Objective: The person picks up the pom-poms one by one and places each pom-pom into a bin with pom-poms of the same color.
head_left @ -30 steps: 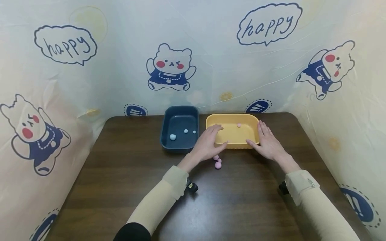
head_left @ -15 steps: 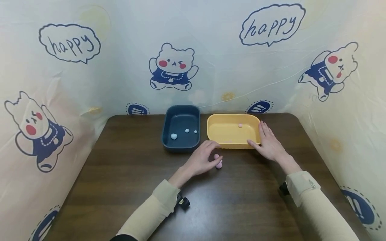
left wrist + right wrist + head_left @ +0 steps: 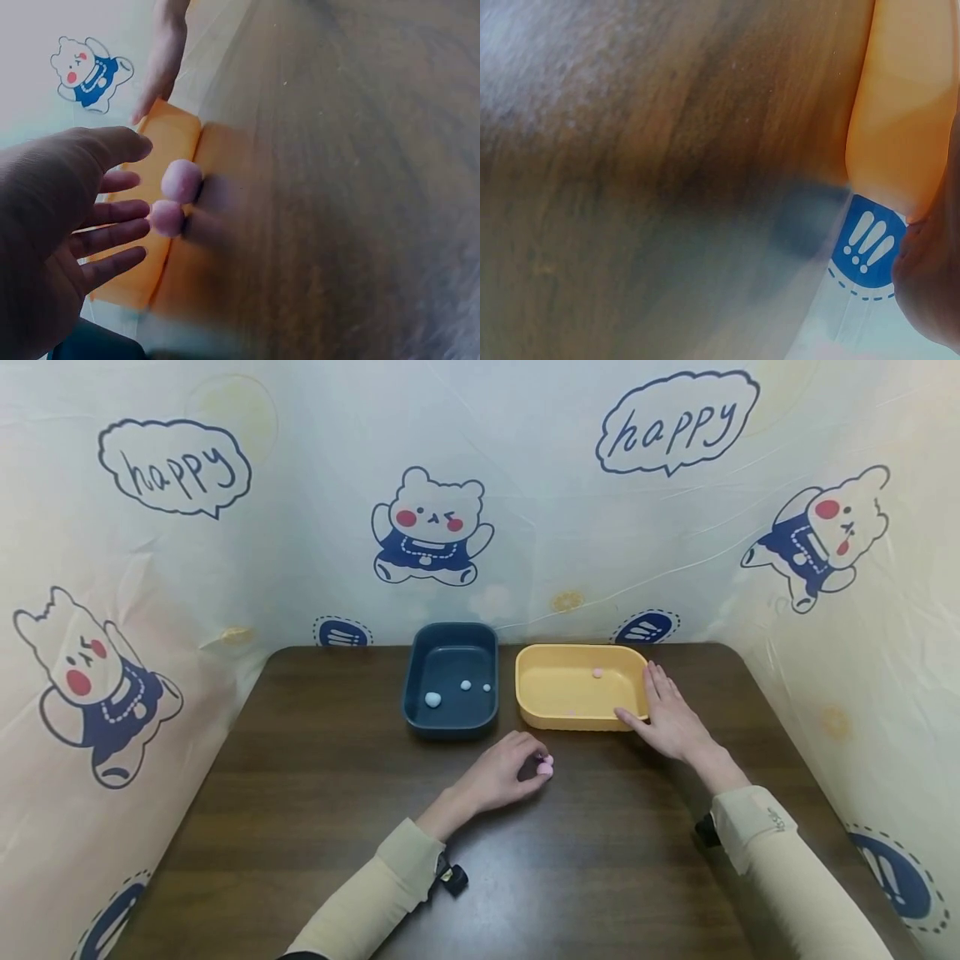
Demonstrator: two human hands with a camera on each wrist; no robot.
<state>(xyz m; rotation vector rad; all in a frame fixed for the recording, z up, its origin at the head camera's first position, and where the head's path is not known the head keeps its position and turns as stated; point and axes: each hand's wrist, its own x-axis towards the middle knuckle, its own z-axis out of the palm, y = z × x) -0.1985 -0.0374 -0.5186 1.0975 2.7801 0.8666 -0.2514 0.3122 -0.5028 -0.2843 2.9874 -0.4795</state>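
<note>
My left hand [image 3: 504, 770] reaches low over the table, its thumb and index finger curved around small pink balls [image 3: 545, 770]. The left wrist view shows the fingers spread apart, with two pink balls [image 3: 181, 180] just past the fingertips. Behind them stands a yellow tray [image 3: 581, 724] with a small pink ball [image 3: 597, 673] on its floor and a pink spot near its front wall. My right hand [image 3: 675, 720] rests against the tray's right end, fingers straight along the rim and thumb at the front corner. The right wrist view catches only part of that hand [image 3: 926, 277].
Left of the yellow tray stands a dark blue tray [image 3: 450, 732] holding three light blue balls [image 3: 432, 700] of different sizes. Both trays are near the far edge of the brown wooden table [image 3: 315, 760]. A printed cloth [image 3: 540, 527] hangs behind and at both sides.
My left hand has drawn back from the yellow tray toward the near side, and its fingertips have come down around the pink balls. The right hand stays at the tray's end.
</note>
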